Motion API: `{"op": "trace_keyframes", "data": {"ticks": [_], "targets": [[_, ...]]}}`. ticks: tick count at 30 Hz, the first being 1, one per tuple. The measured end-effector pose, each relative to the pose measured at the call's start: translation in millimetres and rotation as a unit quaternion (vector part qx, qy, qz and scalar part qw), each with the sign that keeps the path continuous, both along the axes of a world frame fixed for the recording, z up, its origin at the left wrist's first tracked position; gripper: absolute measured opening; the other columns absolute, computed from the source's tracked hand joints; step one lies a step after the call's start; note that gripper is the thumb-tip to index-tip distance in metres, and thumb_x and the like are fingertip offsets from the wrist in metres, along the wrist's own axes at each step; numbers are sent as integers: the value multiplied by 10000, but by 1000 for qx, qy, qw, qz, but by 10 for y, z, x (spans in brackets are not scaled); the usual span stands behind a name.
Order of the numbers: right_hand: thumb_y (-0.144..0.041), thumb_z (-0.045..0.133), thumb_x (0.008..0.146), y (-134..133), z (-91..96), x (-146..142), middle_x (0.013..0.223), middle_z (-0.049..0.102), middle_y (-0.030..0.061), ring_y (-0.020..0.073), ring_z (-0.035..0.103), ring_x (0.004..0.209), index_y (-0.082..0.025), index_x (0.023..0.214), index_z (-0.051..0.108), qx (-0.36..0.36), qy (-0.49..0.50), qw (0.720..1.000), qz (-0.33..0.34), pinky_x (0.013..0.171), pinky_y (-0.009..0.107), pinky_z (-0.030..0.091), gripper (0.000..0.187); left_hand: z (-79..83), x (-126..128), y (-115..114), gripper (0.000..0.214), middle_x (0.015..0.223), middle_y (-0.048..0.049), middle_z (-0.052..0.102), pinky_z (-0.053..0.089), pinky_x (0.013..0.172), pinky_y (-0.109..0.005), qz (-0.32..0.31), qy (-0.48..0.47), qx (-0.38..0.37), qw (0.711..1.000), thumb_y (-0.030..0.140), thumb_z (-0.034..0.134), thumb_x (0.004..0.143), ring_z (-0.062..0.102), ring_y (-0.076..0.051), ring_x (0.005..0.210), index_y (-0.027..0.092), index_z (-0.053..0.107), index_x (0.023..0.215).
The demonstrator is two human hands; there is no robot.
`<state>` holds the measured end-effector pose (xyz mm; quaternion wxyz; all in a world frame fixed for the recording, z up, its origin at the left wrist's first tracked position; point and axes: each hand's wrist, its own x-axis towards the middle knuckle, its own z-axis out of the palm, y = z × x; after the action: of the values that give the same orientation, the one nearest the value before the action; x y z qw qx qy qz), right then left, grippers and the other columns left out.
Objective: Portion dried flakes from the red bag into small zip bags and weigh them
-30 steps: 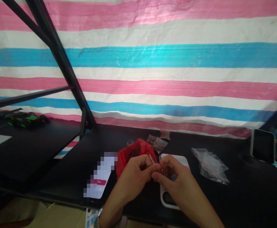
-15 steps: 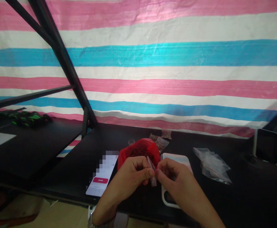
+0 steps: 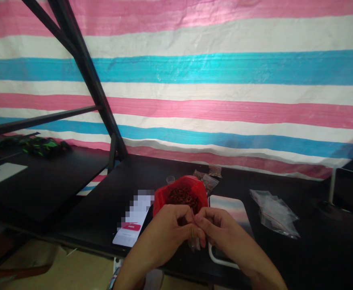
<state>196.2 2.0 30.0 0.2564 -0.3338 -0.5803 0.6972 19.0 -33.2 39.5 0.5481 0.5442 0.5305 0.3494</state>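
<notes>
My left hand and my right hand meet at the near edge of the black table. Both pinch a small clear plastic bag that hangs down between the fingertips. Just behind the hands stands a red bag, open at the top, with dark reddish-brown bits in it. A white flat scale lies under my right hand.
A phone lies left of the red bag. Small filled clear bags and a tiny clear cup sit behind it. A pile of empty clear bags lies to the right, a dark screen on a stand farther right. A black frame post rises at left.
The small clear bag has turned from pointing up between my fingers to hanging below them. Both hands dropped slightly toward the table edge, and the view shifted a little right.
</notes>
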Motion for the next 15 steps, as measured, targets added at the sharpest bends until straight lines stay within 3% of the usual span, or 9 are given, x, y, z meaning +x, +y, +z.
{"op": "trace_keyframes", "data": {"ticks": [8,12,15], "targets": [[-569,652,941,28,-20,-43,672,612,-20,120,509,623,-203,758,622,47,-41,998,6,636,252,389,410,-15,-39,-31,188,694,3,738,407,610,-246,5,-2,1,1000,265,703,811,648,-154,659,207,582,679],[-508,633,907,35,-20,-49,621,464,-51,114,373,585,-219,698,539,92,-73,992,-54,552,244,301,369,7,-54,-37,304,610,48,596,322,547,-239,13,-2,33,999,386,730,861,491,-112,563,209,555,687],[-503,625,899,28,-12,-48,645,431,-49,121,356,606,-232,676,473,122,-96,984,-92,554,252,299,382,16,-78,-19,400,594,36,574,318,538,-244,40,-19,52,998,505,682,915,472,-114,549,211,544,682]]}}
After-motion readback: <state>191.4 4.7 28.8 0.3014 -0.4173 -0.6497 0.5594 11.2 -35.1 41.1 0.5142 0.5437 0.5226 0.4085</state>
